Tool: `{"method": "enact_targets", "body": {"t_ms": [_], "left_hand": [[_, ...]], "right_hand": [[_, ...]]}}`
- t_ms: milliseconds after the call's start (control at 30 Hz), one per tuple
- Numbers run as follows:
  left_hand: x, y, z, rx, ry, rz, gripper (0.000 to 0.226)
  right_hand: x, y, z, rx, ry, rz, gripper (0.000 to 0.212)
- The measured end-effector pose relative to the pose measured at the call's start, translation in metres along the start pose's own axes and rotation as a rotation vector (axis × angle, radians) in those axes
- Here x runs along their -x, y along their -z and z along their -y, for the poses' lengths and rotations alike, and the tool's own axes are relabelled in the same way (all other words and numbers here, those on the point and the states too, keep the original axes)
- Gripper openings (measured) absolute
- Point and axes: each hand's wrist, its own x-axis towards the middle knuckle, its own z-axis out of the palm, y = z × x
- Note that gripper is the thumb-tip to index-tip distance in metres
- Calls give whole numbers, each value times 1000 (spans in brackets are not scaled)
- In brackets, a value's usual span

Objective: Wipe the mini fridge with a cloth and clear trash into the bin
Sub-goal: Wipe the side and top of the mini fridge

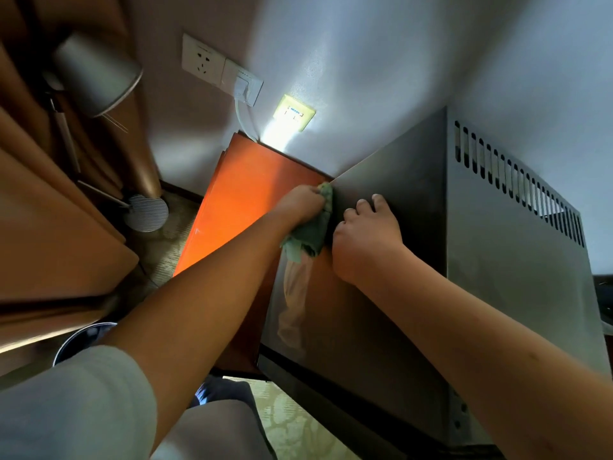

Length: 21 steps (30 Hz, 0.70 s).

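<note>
From the head camera, the left hand (303,202) is curled round a bunched green cloth (313,227) and presses it against the far edge of the mini fridge (398,260), where the grey metal side meets the orange wooden cabinet (245,200). The loose end of the cloth hangs below the fist. The right hand (366,237) lies on the fridge panel just beside the cloth, fingers spread and fairly straight, holding nothing — it looks to be steadying the fridge.

What could go wrong: the cloth is working in a tight gap between fridge and cabinet, so its hanging tail could snag there or drag dust back over the wiped metal. A hard push with either hand might shift or tip the fridge, which seems pulled out at an angle, and strain the white power cable (242,117) that runs down from the wall socket (247,86) behind the cabinet.

The fridge's vented back panel (517,180) faces the right. The room is dim, with a pale wall (398,61) and a lit yellow wall plate (293,114). A floor lamp (96,74) stands at the left, patterned carpet (292,423) shows below, and the rim of a round bin (71,340) sits near the left sleeve.
</note>
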Motion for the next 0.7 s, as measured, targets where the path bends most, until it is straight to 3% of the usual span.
{"method": "enact_targets", "body": {"t_ms": [133, 333, 567, 700], "left_hand": [[19, -16, 27, 18, 40, 59, 47], [8, 0, -13, 120, -88, -34, 58], [-6, -8, 31, -20, 78, 59, 59], [-1, -10, 29, -75, -20, 15, 55]], "right_hand": [[-3, 4, 2, 32, -6, 30, 57], [-6, 4, -2, 56, -8, 58, 59], [-9, 2, 4, 80, 26, 81, 56], [-10, -1, 4, 80, 26, 80, 59]]}}
